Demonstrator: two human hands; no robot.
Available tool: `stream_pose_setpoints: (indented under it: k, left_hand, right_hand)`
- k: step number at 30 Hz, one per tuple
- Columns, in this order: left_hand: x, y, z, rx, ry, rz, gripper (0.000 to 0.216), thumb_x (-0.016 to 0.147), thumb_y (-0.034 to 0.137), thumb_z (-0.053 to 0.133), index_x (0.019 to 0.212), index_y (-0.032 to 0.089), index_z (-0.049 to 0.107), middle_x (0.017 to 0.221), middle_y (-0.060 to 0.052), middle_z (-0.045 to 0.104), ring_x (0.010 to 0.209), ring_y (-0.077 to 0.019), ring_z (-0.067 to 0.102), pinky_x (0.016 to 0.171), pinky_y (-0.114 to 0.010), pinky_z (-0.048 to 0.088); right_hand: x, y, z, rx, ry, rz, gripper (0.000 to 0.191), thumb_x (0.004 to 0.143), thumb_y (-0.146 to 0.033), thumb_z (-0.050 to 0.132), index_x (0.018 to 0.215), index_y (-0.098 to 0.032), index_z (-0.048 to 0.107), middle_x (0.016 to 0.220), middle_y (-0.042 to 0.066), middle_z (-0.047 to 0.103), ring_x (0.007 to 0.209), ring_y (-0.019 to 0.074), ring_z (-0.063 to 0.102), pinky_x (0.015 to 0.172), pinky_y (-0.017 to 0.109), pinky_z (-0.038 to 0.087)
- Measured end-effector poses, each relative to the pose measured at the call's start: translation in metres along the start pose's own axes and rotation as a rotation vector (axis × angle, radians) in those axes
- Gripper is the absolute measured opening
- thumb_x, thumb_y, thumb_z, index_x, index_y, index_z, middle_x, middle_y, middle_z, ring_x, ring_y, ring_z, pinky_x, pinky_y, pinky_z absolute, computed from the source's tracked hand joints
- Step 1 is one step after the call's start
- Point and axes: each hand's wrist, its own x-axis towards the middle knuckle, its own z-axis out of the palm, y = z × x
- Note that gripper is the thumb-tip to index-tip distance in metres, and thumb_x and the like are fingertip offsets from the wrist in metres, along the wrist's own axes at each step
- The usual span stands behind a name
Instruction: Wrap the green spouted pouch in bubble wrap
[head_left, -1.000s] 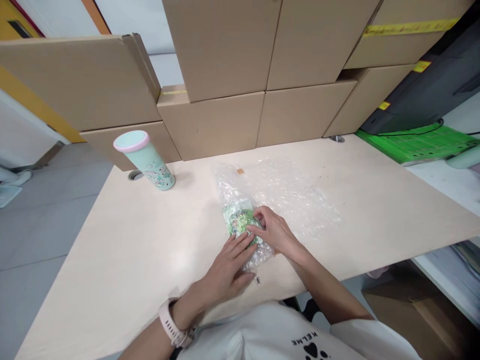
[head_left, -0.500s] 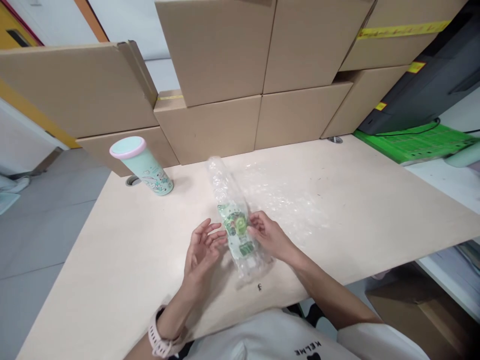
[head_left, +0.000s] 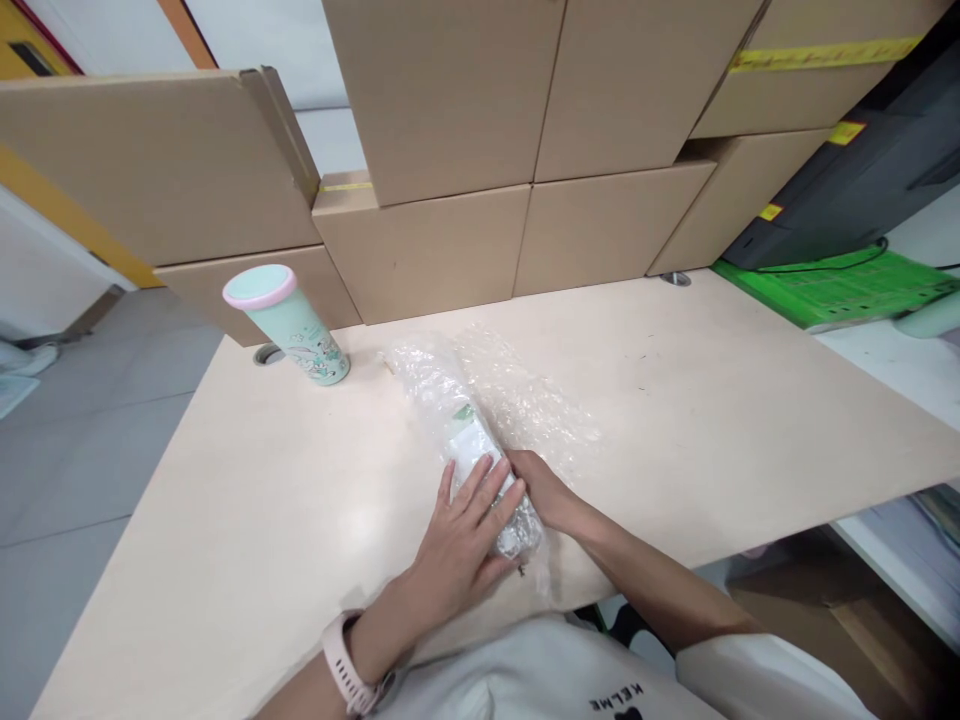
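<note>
A white and green package (head_left: 466,440) lies on the table inside clear bubble wrap (head_left: 427,375). Mostly its white side faces up, with a small green patch near the far end. Across its near part rests my left hand (head_left: 461,540), flat, with the fingers spread. My right hand (head_left: 546,488) holds the right edge of the bundle, its fingers curled and partly hidden behind it. More of the clear wrap stretches out flat on the table to the right of the package.
A mint tumbler with a pink rim (head_left: 296,325) stands at the back left of the table (head_left: 720,420). Cardboard boxes (head_left: 442,255) are stacked along the back edge. At the right are a green crate (head_left: 862,285) and a dark case (head_left: 832,190).
The package has turned over from its printed green side to its white side, taking up wrap from the right. My left hand has moved from beside the package onto it.
</note>
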Motion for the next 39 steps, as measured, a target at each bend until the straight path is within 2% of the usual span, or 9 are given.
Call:
stream_pose_setpoints:
  k: [6, 12, 16, 19, 23, 27, 32, 36, 39]
  left_hand:
    - [0.004, 0.004, 0.011, 0.127, -0.017, -0.038, 0.069, 0.097, 0.034, 0.056, 0.158, 0.016, 0.03, 0.166, -0.012, 0.031, 0.159, -0.0294, -0.001, 0.125, -0.058, -0.007]
    - [0.006, 0.01, 0.015, 0.186, -0.015, -0.068, 0.07, 0.095, 0.031, 0.055, 0.159, 0.017, 0.03, 0.166, -0.014, 0.029, 0.157, -0.0359, 0.013, 0.123, -0.063, 0.005]
    - [0.013, 0.015, 0.018, 0.193, -0.065, -0.098, 0.069, 0.096, 0.032, 0.053, 0.159, 0.019, 0.028, 0.165, -0.014, 0.031, 0.153, -0.0381, 0.025, 0.119, -0.068, 0.015]
    - [0.019, 0.018, 0.021, 0.197, -0.109, -0.135, 0.067, 0.098, 0.036, 0.051, 0.16, 0.022, 0.027, 0.165, -0.012, 0.033, 0.151, -0.0389, 0.028, 0.116, -0.07, 0.022]
    - [0.023, 0.021, 0.021, 0.209, -0.142, -0.175, 0.066, 0.099, 0.039, 0.049, 0.159, 0.021, 0.029, 0.166, -0.012, 0.031, 0.152, -0.0383, 0.026, 0.116, -0.071, 0.025]
    - [0.027, 0.022, 0.016, 0.192, -0.176, -0.204, 0.064, 0.1, 0.042, 0.047, 0.158, 0.018, 0.031, 0.166, -0.01, 0.031, 0.152, -0.0373, 0.026, 0.116, -0.07, 0.027]
    - [0.033, 0.022, 0.011, 0.146, -0.222, -0.236, 0.061, 0.099, 0.044, 0.049, 0.153, 0.017, 0.041, 0.162, -0.012, 0.04, 0.15, -0.0386, 0.033, 0.116, -0.071, 0.028]
    - [0.029, 0.018, 0.014, 0.096, -0.213, -0.191, 0.062, 0.099, 0.044, 0.051, 0.153, 0.016, 0.04, 0.161, -0.015, 0.04, 0.151, -0.0396, 0.03, 0.117, -0.073, 0.025]
    - [0.023, 0.012, 0.02, 0.055, -0.163, -0.164, 0.06, 0.097, 0.042, 0.054, 0.15, 0.015, 0.042, 0.155, -0.016, 0.048, 0.149, -0.0403, 0.033, 0.116, -0.074, 0.023]
  right_hand:
    - [-0.002, -0.005, -0.009, -0.009, -0.115, 0.086, 0.017, 0.085, -0.02, 0.055, 0.081, -0.015, 0.071, 0.073, 0.002, 0.069, 0.076, 0.0208, 0.065, 0.065, 0.027, 0.047]
    - [-0.004, -0.007, -0.018, -0.122, -0.137, 0.006, 0.014, 0.084, -0.018, 0.056, 0.079, -0.016, 0.069, 0.078, 0.002, 0.071, 0.079, 0.0215, 0.067, 0.065, 0.027, 0.047]
    - [-0.004, 0.001, -0.035, -0.424, 0.192, -0.047, 0.02, 0.089, -0.021, 0.054, 0.096, -0.02, 0.073, 0.102, 0.008, 0.072, 0.098, 0.0255, 0.064, 0.084, 0.034, 0.049]
    - [-0.004, 0.005, -0.054, -0.77, 0.49, 0.136, 0.04, 0.092, -0.03, 0.057, 0.129, -0.015, 0.063, 0.132, 0.018, 0.062, 0.123, 0.035, 0.052, 0.101, 0.047, 0.041]
    - [-0.004, 0.007, -0.073, -0.926, 0.427, 0.377, 0.049, 0.092, -0.042, 0.061, 0.128, -0.009, 0.06, 0.122, 0.023, 0.065, 0.116, 0.0374, 0.055, 0.097, 0.049, 0.04]
    - [-0.004, 0.012, -0.076, -0.718, 0.408, 0.407, 0.021, 0.089, -0.04, 0.062, 0.089, -0.02, 0.062, 0.09, 0.009, 0.069, 0.088, 0.0269, 0.061, 0.079, 0.038, 0.042]
    - [-0.004, 0.015, -0.072, -0.021, 0.523, 0.166, 0.038, 0.076, -0.048, 0.073, 0.067, -0.023, 0.046, 0.064, -0.004, 0.053, 0.061, 0.0147, 0.05, 0.059, 0.027, 0.037]
    - [-0.005, 0.003, -0.061, 0.317, 0.371, -0.033, 0.038, 0.067, -0.044, 0.086, 0.078, -0.022, 0.058, 0.088, 0.002, 0.069, 0.083, 0.0173, 0.064, 0.075, 0.029, 0.049]
    - [-0.011, -0.01, -0.055, 0.345, 0.018, -0.049, 0.04, 0.07, -0.041, 0.087, 0.099, -0.022, 0.066, 0.121, 0.008, 0.07, 0.106, 0.021, 0.066, 0.092, 0.033, 0.05]
